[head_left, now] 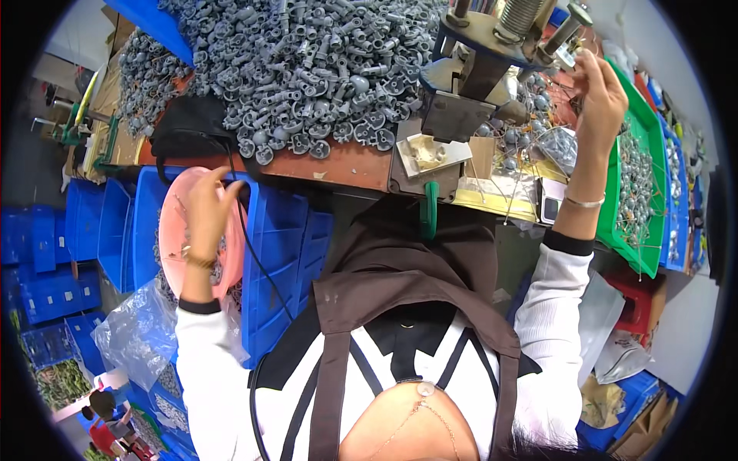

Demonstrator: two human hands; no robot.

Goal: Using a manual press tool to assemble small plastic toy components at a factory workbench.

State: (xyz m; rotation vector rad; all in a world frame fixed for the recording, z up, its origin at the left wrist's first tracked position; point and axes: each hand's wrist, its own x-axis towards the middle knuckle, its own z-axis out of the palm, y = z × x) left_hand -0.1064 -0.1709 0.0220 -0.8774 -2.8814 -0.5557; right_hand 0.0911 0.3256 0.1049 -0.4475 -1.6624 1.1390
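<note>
My left hand is over a pink basin, with thumb and fingers apart and nothing visible between them. Small parts show inside the basin around my wrist. My right hand is raised at the right side of a metal hand press, its fingers curled at the press handle; the fingertips are partly hidden there. Under the press head, a metal fixture block sits on the base. A big heap of grey plastic fittings covers the bench to the left of the press.
A green tray of wired parts stands at the right. Blue bins are beside and below the basin. A black pouch lies at the bench edge, with a cable hanging down. A green clamp projects below the press, and a phone lies nearby.
</note>
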